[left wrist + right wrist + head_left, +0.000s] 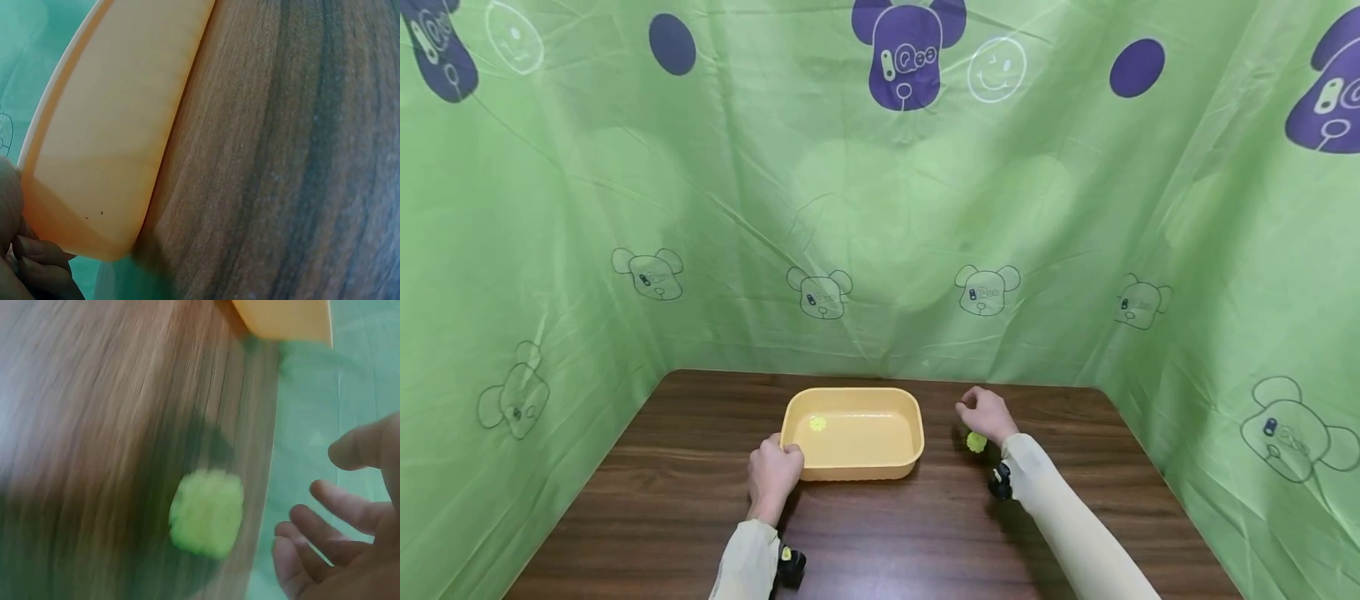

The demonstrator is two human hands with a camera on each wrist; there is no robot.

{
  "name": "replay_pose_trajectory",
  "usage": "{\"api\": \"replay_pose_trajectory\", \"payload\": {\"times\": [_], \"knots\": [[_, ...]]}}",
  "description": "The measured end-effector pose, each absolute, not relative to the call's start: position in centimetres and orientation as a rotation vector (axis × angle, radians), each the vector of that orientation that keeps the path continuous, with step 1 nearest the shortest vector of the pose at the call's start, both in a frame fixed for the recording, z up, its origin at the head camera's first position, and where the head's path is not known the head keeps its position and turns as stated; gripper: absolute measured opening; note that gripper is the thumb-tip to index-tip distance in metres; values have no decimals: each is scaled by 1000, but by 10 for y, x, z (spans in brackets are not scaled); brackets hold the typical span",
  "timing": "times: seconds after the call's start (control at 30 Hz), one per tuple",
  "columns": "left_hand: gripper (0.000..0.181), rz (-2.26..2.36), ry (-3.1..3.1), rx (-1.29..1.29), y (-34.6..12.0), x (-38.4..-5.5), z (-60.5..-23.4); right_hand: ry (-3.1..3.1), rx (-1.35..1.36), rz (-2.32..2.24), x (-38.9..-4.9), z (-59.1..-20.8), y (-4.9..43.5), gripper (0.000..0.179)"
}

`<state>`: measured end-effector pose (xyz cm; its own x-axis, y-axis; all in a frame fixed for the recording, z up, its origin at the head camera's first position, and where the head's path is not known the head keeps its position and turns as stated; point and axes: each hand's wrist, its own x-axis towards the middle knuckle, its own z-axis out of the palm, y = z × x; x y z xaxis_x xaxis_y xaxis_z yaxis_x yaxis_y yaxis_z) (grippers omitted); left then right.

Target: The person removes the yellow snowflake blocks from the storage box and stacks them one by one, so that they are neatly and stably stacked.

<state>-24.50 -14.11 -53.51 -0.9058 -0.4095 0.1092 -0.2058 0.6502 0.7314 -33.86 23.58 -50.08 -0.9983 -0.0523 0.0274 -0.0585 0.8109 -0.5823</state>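
Observation:
A pale orange-yellow plastic basin [861, 475] with rounded corners stands on the table, a small yellow-green flower-shaped piece [817, 424] lying inside at its left. My left hand [773, 473] grips the basin's left front corner, thumb over the rim; in the left wrist view its curled fingers [44, 259] are at the outer wall. To the right of the basin, my right hand [988, 413] is held over the table with nothing in it, fingers loosely bent and thumb apart. Near it is a second yellow-green flower-shaped piece [976, 442], blurred in the right wrist view.
The dark wood-grain table [887, 542] carries the basin. A green curtain [880, 208] with printed bear heads closes off the back and both sides. Each wrist wears a small black camera [791, 567].

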Motion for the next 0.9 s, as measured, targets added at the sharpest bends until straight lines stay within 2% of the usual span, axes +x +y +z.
{"api": "replay_pose_trajectory", "payload": {"times": [0.3, 0.53, 0.7, 0.8, 0.9], "knots": [[19, -1100, -2631, 484, -140, -244, -531, -2887, 432, 795, -349, -479, 158, 13], [19, -1078, -2623, 484, -140, -242, -530, -2971, 795, 701, -343, -479, 86, 29], [22, -1040, -2624, 493, -140, -241, -531, -3093, 1039, 477, -332, -494, 34, 41], [22, -1033, -2629, 488, -139, -241, -531, -3188, 1051, 317, -323, -501, 15, 45], [21, -1030, -2619, 487, -136, -239, -533, -3219, 1039, 218, -313, -507, 10, 41]]}}
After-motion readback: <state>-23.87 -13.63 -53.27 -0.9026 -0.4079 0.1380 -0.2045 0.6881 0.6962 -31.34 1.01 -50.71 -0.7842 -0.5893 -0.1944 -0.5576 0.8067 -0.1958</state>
